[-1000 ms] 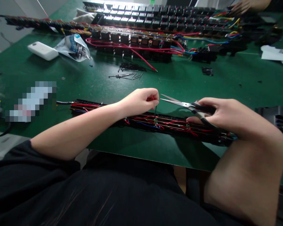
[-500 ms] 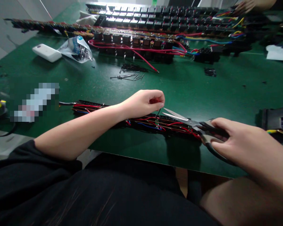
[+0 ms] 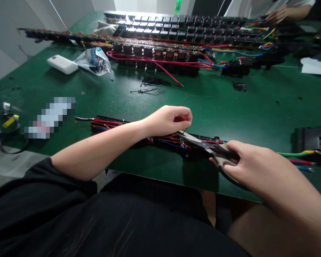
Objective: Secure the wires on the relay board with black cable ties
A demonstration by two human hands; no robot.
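My left hand (image 3: 171, 119) is closed in a pinch above a long black wired strip (image 3: 164, 144). A thin black cable tie (image 3: 185, 130) runs from its fingertips down to the strip. In my right hand (image 3: 259, 162) are scissors (image 3: 203, 143) with dark handles, held by the finger loops. Their blades point left and reach the tie just under my left fingertips; whether they touch it I cannot tell. Red and blue wires run along the strip, and my left forearm covers part of it.
Loose black cable ties (image 3: 149, 91) lie mid-table. Behind them stand rows of black modules (image 3: 160, 34) with a red cable (image 3: 166, 71). A white phone-like object (image 3: 62, 64) and a plastic bag (image 3: 95, 61) are at left. A black connector block (image 3: 314, 141) sits right. Another person's hand (image 3: 279, 15) is at back right.
My right hand has moved left with the scissors, bringing the blades from beside the cable tie to right under my left fingertips. My left hand keeps its pinch. The whole view has shifted slightly.
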